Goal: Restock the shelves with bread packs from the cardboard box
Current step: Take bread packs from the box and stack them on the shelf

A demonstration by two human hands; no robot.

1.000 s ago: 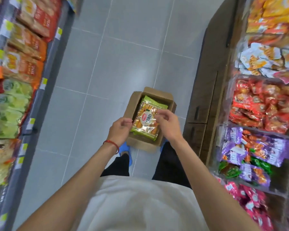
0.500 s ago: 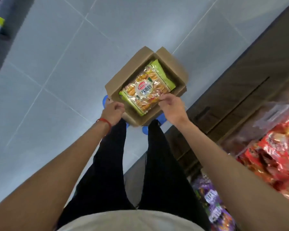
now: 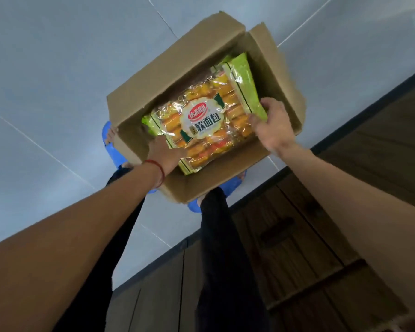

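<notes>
Bread pack: in cardboard box, centre.
Right hand: grips pack edge.
Left hand: fingers hidden.
Progress: shelving pending.

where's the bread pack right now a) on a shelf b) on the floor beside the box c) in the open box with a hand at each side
c: the bread pack lies inside the open cardboard box, with the left hand holding one edge and the right hand gripping the opposite edge.
</notes>
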